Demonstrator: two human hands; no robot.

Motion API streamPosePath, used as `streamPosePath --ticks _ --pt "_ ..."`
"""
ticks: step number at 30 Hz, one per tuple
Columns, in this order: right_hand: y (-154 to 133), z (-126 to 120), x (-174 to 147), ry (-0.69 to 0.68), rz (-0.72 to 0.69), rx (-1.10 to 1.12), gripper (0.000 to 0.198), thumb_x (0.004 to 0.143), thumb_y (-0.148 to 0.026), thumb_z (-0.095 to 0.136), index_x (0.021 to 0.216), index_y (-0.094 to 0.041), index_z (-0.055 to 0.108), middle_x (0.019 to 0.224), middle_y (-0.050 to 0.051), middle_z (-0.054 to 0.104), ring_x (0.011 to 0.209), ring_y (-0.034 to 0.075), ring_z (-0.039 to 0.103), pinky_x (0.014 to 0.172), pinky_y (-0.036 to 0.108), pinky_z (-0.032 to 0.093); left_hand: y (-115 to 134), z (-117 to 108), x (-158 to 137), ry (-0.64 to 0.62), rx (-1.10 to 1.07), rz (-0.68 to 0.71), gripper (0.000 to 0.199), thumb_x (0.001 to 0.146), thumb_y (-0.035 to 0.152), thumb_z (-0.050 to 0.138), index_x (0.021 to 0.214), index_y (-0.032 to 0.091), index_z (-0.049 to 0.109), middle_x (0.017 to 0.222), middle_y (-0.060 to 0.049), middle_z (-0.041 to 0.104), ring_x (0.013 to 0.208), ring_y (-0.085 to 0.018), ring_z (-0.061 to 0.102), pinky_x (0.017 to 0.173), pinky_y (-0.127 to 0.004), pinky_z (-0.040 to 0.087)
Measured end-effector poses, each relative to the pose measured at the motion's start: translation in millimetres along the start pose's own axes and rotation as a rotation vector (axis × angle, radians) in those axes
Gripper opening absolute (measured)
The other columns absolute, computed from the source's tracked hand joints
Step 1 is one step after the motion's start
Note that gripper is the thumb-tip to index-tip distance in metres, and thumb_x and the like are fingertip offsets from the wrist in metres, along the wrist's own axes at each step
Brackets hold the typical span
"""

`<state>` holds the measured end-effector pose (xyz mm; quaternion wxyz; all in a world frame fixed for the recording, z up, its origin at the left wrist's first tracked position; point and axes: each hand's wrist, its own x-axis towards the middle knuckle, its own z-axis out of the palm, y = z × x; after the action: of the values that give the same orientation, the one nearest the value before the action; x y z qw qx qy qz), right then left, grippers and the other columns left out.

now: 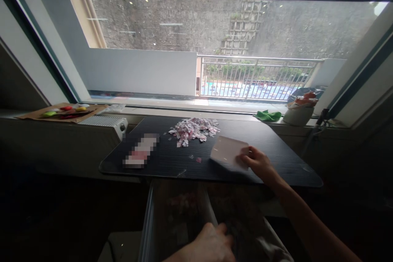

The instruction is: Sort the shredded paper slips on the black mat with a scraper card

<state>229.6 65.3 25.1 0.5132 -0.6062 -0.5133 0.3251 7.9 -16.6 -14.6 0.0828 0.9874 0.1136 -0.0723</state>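
A translucent, pale plastic box (225, 151) is tilted over the right half of the dark table (276, 151). My right hand (258, 163) pinches it at its right side. Below the table's front edge, my left hand (208, 245) is over an open drawer-like bin (147, 221), its fingers curled downward. Their tips are hidden, so what they grip, if anything, does not show. A heap of small torn paper pieces (192, 129) lies near the table's back edge, with a pinkish scrap (199, 160) in front of it.
A blurred-out flat item (141, 151) lies on the table's left. Behind the table are a radiator (104, 122), a brown board (39, 112) with colourful pieces, a green cloth (267, 116) and a pale pot (297, 114). The window sill bounds the back.
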Motion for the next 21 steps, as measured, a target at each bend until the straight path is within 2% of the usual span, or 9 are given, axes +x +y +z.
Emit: streamPosePath --ticks 4,7,11,13,17,19,21 --pt "2 31 7 -0.003 0.019 -0.005 0.024 0.066 -0.030 0.061 0.087 -0.020 0.059 0.079 0.004 0.072 0.071 0.020 0.068 0.062 0.031 0.055 2 2 5 0.010 -0.021 -0.031 0.007 0.078 0.022 0.065 0.080 0.023 0.071 0.066 -0.003 0.063 0.074 -0.018 0.053 0.046 -0.023 0.024" --pt "2 45 2 -0.107 0.015 0.002 0.022 0.067 -0.028 0.060 0.088 -0.019 0.059 0.081 0.004 0.071 0.073 0.019 0.068 0.063 0.030 0.054 2 1 5 0.035 -0.052 -0.047 0.010 0.081 0.024 0.061 0.083 0.021 0.071 0.067 -0.004 0.064 0.077 -0.019 0.055 0.048 -0.023 0.026" --pt "0 52 -1 -0.250 0.003 0.063 0.023 0.067 -0.028 0.062 0.087 -0.018 0.061 0.083 0.004 0.071 0.075 0.020 0.068 0.065 0.030 0.054 2 3 6 0.066 -0.075 -0.005 0.011 0.082 0.023 0.060 0.082 0.019 0.070 0.073 -0.006 0.066 0.080 -0.020 0.056 0.051 -0.023 0.030" --pt "-4 54 5 -0.234 0.013 0.114 0.025 0.066 -0.028 0.064 0.088 -0.018 0.061 0.083 0.005 0.072 0.074 0.020 0.068 0.065 0.030 0.054 1 3 6 0.030 -0.064 0.009 0.010 0.082 0.022 0.060 0.081 0.018 0.070 0.075 -0.006 0.067 0.082 -0.021 0.057 0.051 -0.024 0.032" --pt "-12 62 25 -0.065 0.024 0.112 0.026 0.063 -0.023 0.062 0.089 -0.017 0.061 0.080 0.003 0.071 0.071 0.018 0.067 0.064 0.028 0.054 1 -1 4 -0.034 -0.038 -0.007 0.010 0.081 0.020 0.060 0.077 0.019 0.069 0.074 -0.005 0.066 0.084 -0.021 0.058 0.051 -0.023 0.032" --pt "-14 66 31 -0.047 0.043 0.063 0.025 0.062 -0.021 0.062 0.087 -0.017 0.061 0.079 0.003 0.070 0.070 0.017 0.066 0.061 0.027 0.053 1 -1 4 -0.022 -0.046 -0.027 0.011 0.081 0.020 0.059 0.079 0.019 0.069 0.074 -0.005 0.066 0.083 -0.020 0.058 0.050 -0.023 0.031" --pt "-15 69 32 -0.081 0.058 0.018 0.024 0.062 -0.021 0.063 0.085 -0.017 0.062 0.079 0.003 0.070 0.070 0.017 0.066 0.059 0.026 0.053 1 1 4 0.046 -0.072 -0.014 0.011 0.082 0.021 0.058 0.083 0.019 0.069 0.077 -0.006 0.067 0.083 -0.020 0.058 0.050 -0.023 0.031"
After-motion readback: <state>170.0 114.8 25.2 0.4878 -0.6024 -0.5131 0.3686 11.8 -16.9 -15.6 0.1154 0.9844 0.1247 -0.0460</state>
